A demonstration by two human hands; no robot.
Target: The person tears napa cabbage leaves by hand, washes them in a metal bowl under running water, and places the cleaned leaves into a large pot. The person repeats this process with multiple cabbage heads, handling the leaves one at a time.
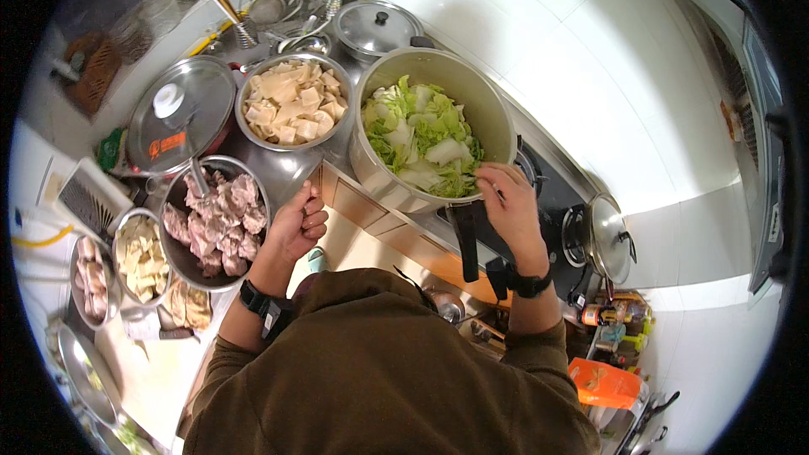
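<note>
A large metal pot [373,167] with chopped napa cabbage [422,139] in it stands beside the stove. My right hand [509,205] is at the pot's near right rim, fingers bent, by its black handle [464,243]; whether it grips anything is unclear. My left hand [300,221] is curled in the air, with nothing visible in it, just right of a metal bowl of raw meat chunks [218,218]. Beyond it sits a steel bowl of pale, flat cut pieces [294,104]. Both wrists wear black bands.
A glass lid [183,114] lies left, a lidded pot [379,28] behind. The black stove [556,221] carries another lidded pan [608,240]. Lower left are a bowl of cut pieces [142,256], a meat bowl [95,281] and a cleaver [158,328]. Bottles [607,315] stand right.
</note>
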